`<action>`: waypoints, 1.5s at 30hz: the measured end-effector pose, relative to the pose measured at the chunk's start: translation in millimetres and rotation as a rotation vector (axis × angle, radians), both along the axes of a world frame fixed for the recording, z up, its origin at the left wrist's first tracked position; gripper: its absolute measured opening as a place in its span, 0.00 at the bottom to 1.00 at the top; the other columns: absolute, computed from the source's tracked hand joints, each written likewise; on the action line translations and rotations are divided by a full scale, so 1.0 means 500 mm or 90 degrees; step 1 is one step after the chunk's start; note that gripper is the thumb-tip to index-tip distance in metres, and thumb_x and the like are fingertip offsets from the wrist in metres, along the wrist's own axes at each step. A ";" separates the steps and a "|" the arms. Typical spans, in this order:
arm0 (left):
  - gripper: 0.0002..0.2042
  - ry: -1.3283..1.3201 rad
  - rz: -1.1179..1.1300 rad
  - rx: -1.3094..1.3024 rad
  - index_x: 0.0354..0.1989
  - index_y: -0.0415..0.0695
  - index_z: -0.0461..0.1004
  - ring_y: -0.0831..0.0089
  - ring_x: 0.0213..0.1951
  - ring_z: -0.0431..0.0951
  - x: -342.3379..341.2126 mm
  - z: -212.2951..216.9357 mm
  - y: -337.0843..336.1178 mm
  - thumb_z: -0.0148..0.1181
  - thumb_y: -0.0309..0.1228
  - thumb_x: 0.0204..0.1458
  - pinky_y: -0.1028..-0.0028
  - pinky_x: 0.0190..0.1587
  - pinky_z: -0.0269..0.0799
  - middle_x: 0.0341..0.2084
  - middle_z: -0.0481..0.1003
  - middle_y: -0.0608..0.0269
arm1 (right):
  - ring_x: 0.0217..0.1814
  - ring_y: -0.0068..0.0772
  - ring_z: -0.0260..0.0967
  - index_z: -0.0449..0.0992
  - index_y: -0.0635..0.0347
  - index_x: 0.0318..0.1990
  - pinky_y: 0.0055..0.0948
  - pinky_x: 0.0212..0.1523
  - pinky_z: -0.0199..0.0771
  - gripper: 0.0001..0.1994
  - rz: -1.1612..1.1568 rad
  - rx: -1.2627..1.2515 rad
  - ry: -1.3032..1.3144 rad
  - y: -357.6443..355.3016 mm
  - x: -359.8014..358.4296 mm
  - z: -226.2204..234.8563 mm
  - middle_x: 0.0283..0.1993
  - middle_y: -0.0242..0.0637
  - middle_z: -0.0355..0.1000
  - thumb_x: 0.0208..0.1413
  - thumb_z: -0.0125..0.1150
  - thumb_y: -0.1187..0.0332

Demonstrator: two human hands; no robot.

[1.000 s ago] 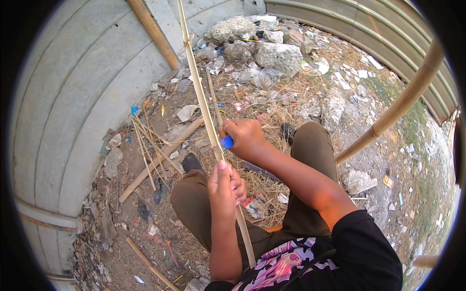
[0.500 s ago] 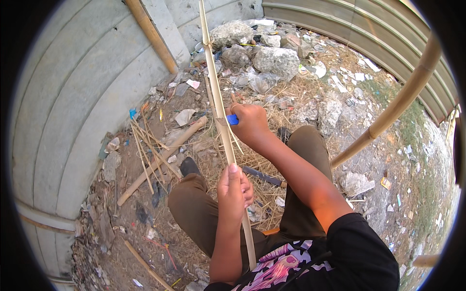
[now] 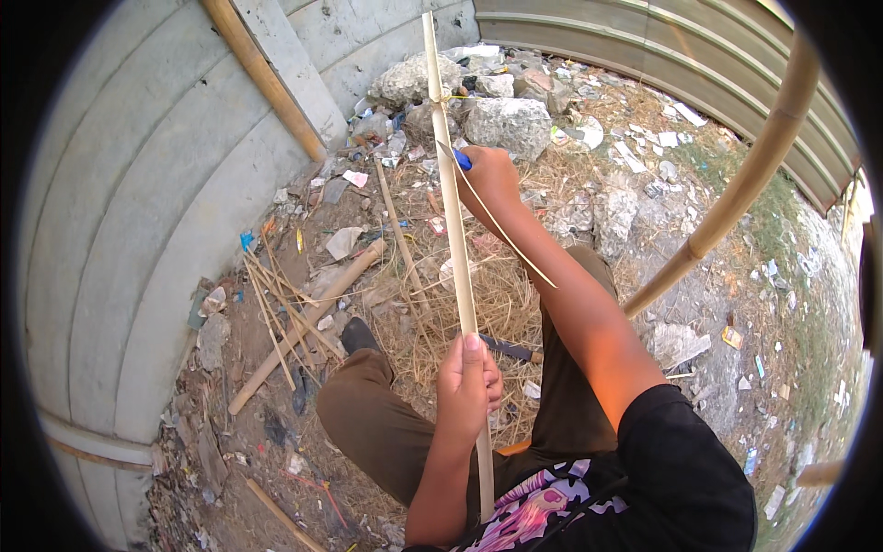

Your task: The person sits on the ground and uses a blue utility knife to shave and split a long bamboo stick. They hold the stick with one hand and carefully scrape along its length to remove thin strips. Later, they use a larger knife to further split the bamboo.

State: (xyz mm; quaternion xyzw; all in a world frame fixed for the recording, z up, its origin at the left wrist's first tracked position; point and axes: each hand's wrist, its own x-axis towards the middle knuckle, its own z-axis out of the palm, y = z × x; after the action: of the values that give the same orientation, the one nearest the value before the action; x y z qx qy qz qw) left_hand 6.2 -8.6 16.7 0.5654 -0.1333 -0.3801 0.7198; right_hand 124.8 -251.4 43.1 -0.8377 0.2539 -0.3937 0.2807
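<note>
A long pale split bamboo strip (image 3: 454,230) runs from my lap up and away, with a node near its far end. My left hand (image 3: 467,377) is closed round its lower part, the thumb lying along the face. Farther up, my right hand (image 3: 492,179) grips the blue handle of a knife (image 3: 463,161), whose blade lies against the strip just below the node. From the blade a thin bamboo sliver (image 3: 510,237) peels off and curls back over my right forearm. Most of the handle is hidden in my fist.
Several thin bamboo sticks (image 3: 276,313) and a thick bamboo pole (image 3: 308,327) lie to the left. A dark blade-like tool (image 3: 510,350) lies between my legs. Rocks (image 3: 510,127) stand ahead, and a tilted bamboo pole (image 3: 736,207) rises at the right. Concrete wall (image 3: 147,212) borders the left.
My right hand has slid the knife up the strip toward the node, and the peeled sliver has grown longer. The strip's far end has shifted right; my left hand has moved slightly right and nearer.
</note>
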 end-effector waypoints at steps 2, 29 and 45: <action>0.18 -0.004 0.012 -0.013 0.32 0.49 0.58 0.87 0.14 0.54 0.002 -0.001 0.001 0.39 0.47 0.71 0.83 0.13 0.49 0.17 0.56 0.72 | 0.29 0.62 0.71 0.78 0.62 0.24 0.48 0.31 0.72 0.13 0.030 -0.007 -0.040 -0.006 0.017 0.001 0.22 0.53 0.72 0.52 0.66 0.61; 0.14 0.080 0.094 -0.065 0.35 0.46 0.62 0.86 0.13 0.56 0.064 -0.009 0.025 0.43 0.40 0.71 0.83 0.12 0.52 0.17 0.59 0.73 | 0.24 0.51 0.75 0.80 0.57 0.24 0.45 0.28 0.75 0.11 0.160 0.013 0.046 0.186 -0.096 -0.117 0.21 0.46 0.74 0.49 0.68 0.60; 0.15 0.076 0.008 -0.042 0.33 0.49 0.60 0.87 0.12 0.53 0.023 -0.009 0.002 0.40 0.44 0.72 0.83 0.11 0.49 0.16 0.56 0.74 | 0.24 0.56 0.74 0.78 0.59 0.22 0.49 0.29 0.74 0.11 -0.001 0.042 0.009 0.127 -0.097 -0.081 0.20 0.50 0.73 0.49 0.66 0.62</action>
State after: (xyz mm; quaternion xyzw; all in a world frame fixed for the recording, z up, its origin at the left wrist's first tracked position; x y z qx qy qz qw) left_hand 17.6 -7.8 12.5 0.5186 -0.0987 -0.4041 0.7470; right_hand 76.3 -188.0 2.5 -0.8304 0.2695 -0.3797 0.3061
